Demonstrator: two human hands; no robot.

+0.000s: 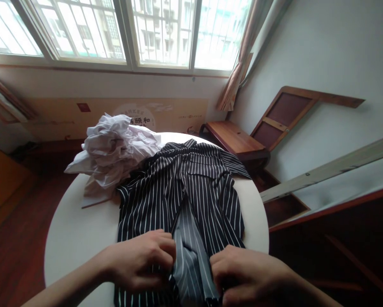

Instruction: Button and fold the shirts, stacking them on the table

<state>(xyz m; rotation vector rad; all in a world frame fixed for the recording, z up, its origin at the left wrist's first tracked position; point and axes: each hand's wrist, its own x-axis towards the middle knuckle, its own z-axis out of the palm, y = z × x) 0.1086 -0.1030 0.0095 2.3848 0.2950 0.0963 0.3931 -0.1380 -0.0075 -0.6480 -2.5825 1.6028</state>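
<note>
A black shirt with white stripes lies front up on a round white table, its collar at the far side. Its front parts in the lower half, where the paler inside of the back shows. My left hand is closed on the left front edge near the hem. On the opposite front edge, my right hand grips the cloth with curled fingers. The fingertips of both hands are partly hidden. One sleeve hangs toward the table's far right rim.
A heap of crumpled white clothing sits at the table's far left. Behind the table are a long printed box and barred windows. To the right stand a wooden bench and a leaning wooden panel.
</note>
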